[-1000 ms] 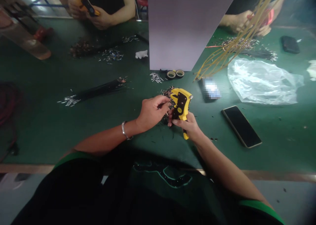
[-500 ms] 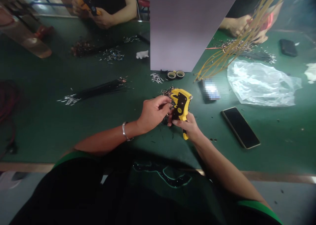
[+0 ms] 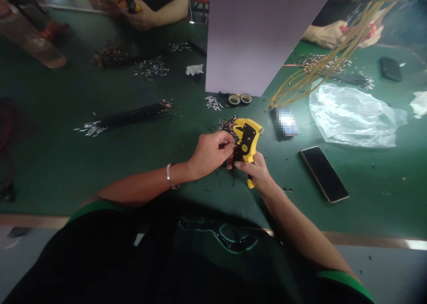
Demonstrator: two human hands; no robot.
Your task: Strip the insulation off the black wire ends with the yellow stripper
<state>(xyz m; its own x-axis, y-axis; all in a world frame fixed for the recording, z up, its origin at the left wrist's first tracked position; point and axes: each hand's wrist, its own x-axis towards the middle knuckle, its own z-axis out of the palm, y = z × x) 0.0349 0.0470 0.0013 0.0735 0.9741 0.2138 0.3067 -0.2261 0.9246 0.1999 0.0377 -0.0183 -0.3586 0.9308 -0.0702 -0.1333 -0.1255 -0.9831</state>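
In my right hand [image 3: 256, 170] is a yellow and black hand tool [image 3: 248, 139], held upright by its handles with the head pointing up. My left hand [image 3: 211, 155] is pinched close beside the tool's jaws; whatever lies between its fingertips is too small to make out. Behind and beneath both hands lies a pile of short wires with copper-coloured ends [image 3: 228, 123]. A bundle of black wires [image 3: 133, 116] with silvery tips rests to the left. Small silvery pins [image 3: 212, 102] lie beyond the pile, beside two rolls of tape [image 3: 234, 100].
A phone [image 3: 324, 174], a clear plastic bag [image 3: 355, 115] and a small blurred box [image 3: 286, 122] lie at right. Yellow wires [image 3: 313, 73] hang beside a grey panel [image 3: 256, 37]. Across the green table [image 3: 140, 162], other people's hands [image 3: 145, 17] hold tools.
The view has shifted slightly. My left hand stays by the tool's jaws, and my right hand keeps its grip. Across the table, a person's hands at the right have moved a little.
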